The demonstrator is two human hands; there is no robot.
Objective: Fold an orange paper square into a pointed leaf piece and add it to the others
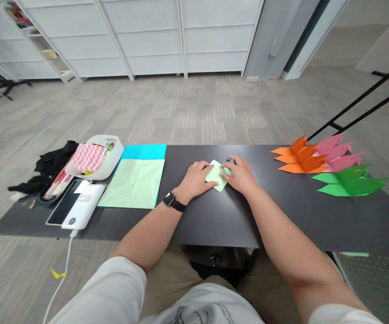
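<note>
A small folded piece of light green paper (217, 176) lies on the dark table (214, 216) in front of me. My left hand (197, 178) rests on its left side, fingers curled and pressing down on the paper. My right hand (239, 174) covers its right side, fingers bent and pinching the paper's upper right edge. A black watch (171, 200) sits on my left wrist.
Flat light green (134, 183) and blue (144, 151) paper sheets lie at the left. Beside them are a white tray (113, 163) of supplies, a phone (64, 208) and a white power bank (83, 206). Folded orange (298, 157), pink (337, 153) and green (349, 182) paper shapes lie at the right.
</note>
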